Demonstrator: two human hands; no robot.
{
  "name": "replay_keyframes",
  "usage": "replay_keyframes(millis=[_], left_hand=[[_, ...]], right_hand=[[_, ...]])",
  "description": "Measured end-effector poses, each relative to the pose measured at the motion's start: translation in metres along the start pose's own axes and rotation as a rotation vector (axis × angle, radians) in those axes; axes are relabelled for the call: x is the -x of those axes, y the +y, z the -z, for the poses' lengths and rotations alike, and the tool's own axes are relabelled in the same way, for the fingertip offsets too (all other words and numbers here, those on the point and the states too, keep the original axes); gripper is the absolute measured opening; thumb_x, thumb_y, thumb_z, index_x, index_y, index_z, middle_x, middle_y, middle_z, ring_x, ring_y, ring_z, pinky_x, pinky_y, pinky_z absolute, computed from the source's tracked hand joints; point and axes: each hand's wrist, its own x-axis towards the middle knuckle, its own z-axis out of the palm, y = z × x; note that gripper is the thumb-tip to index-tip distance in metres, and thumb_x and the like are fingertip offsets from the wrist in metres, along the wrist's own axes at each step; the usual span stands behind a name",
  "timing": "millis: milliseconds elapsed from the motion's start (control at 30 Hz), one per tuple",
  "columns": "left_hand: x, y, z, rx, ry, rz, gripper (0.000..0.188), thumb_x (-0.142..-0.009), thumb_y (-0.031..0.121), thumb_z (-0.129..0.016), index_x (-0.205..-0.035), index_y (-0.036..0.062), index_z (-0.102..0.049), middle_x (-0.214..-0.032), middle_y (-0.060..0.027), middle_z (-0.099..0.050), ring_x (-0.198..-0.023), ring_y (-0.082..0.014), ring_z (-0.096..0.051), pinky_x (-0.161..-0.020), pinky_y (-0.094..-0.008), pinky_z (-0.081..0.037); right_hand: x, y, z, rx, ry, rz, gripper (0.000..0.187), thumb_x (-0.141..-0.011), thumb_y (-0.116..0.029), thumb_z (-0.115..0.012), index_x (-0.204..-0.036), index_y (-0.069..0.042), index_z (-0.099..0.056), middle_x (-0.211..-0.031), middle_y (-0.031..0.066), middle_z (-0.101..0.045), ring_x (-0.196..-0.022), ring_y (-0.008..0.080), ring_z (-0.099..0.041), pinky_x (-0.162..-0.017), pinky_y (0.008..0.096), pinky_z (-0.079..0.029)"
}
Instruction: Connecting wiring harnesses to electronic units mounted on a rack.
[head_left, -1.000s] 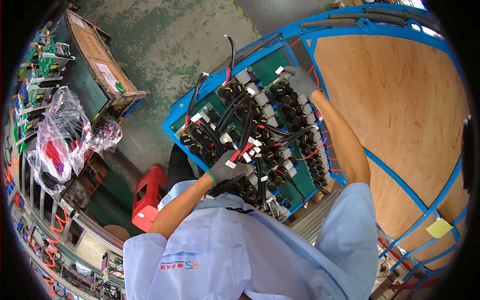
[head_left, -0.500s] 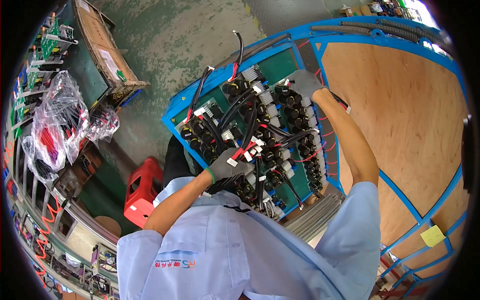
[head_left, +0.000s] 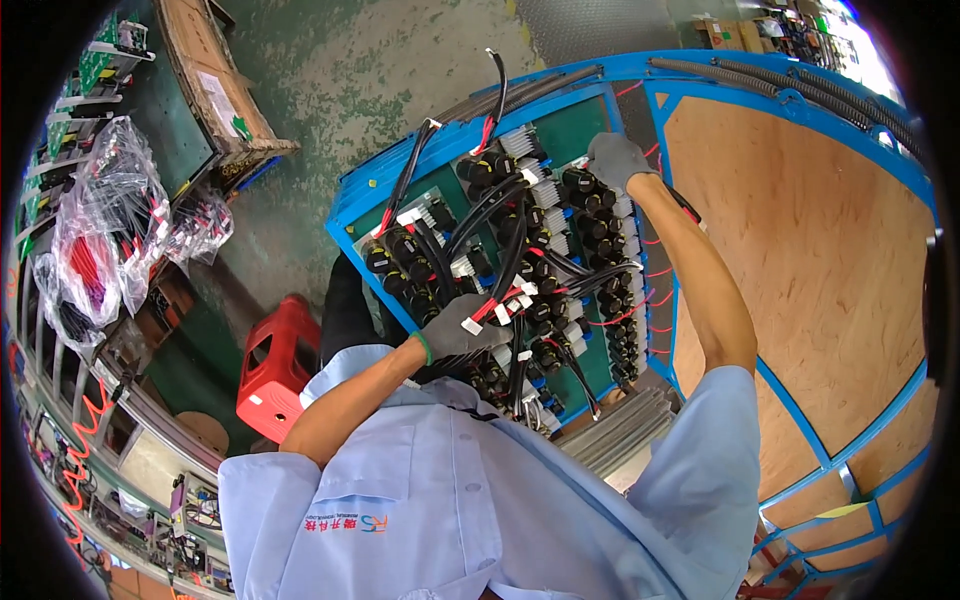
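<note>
Figure: wiring of a green circuit board (head_left: 575,130) in a blue frame (head_left: 345,215), seen from above. The gloved left hand (head_left: 462,325) was closed on a bundle of black cables (head_left: 515,245) with red-and-white tags, at the board's near middle. The gloved right hand (head_left: 615,160) lay at the far edge beside black capacitors (head_left: 590,205); whether its fingers were closed could not be told. Over the preceding second both hands stayed in place while the view shifted, which suggests a steady hold rather than rerouting. A red stool (head_left: 280,360) stood left of the left hand; bagged wires (head_left: 95,240) lay farther left.
</note>
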Motion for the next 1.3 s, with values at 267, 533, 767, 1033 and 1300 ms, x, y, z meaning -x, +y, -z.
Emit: replay_keyframes(millis=[267,533,767,1033,1300], left_hand=[[-0.002,0.003,0.001,-0.034,-0.041,0.014,0.03,-0.083,0.028,-0.074,-0.088,0.0002,-0.064,-0.071,-0.0064,-0.062,-0.065,-0.0154,-0.057,-0.063,-0.0344,-0.048],[-0.004,-0.007,0.001,-0.095,0.006,-0.02,0.033,-0.082,0.031,-0.072,-0.087,-0.0003,-0.062,-0.072,-0.0128,-0.062,-0.067,-0.024,-0.061,-0.065,-0.0387,-0.049],[-0.007,0.003,0.002,-0.094,-0.008,-0.038,0.035,-0.083,0.029,-0.074,-0.097,0.0004,-0.06,-0.072,-0.0092,-0.058,-0.067,-0.0197,-0.055,-0.064,-0.0367,-0.047],[-0.009,-0.003,-0.003,0.029,0.004,-0.026,0.034,-0.083,0.026,-0.076,-0.097,-0.0006,-0.061,-0.071,-0.0093,-0.059,-0.066,-0.0164,-0.054,-0.065,-0.0359,-0.047],[-0.007,-0.001,-0.009,0.026,0.046,0.03,0.026,-0.084,0.023,-0.076,-0.092,-0.0001,-0.066,-0.069,-0.0033,-0.061,-0.063,-0.0107,-0.053,-0.058,-0.0333,-0.044]], right_hand=[[-0.001,-0.001,-0.01,0.023,0.019,0.0,0.015,-0.083,-0.014,-0.065,-0.091,-0.003,-0.071,-0.094,0.021,-0.071,-0.093,0.0383,-0.069,-0.079,0.0464,-0.056],[-0.01,-0.016,0.004,0.155,0.052,0.078,0.018,-0.08,-0.018,-0.071,-0.087,-0.001,-0.071,-0.094,0.0218,-0.07,-0.089,0.0406,-0.069,-0.077,0.0463,-0.057],[-0.019,-0.001,0.01,0.163,-0.12,0.138,0.013,-0.082,-0.008,-0.062,-0.086,0.0,-0.072,-0.097,0.0232,-0.071,-0.095,0.0381,-0.07,-0.08,0.0448,-0.057],[-0.014,-0.001,-0.002,0.194,0.048,0.308,0.009,-0.078,-0.009,-0.069,-0.081,-0.002,-0.072,-0.09,0.0192,-0.071,-0.087,0.0359,-0.071,-0.074,0.0432,-0.058],[-0.023,-0.01,0.015,0.379,-0.084,0.429,0.007,-0.077,-0.007,-0.07,-0.081,-0.001,-0.073,-0.085,0.018,-0.072,-0.084,0.035,-0.072,-0.07,0.0427,-0.058]])
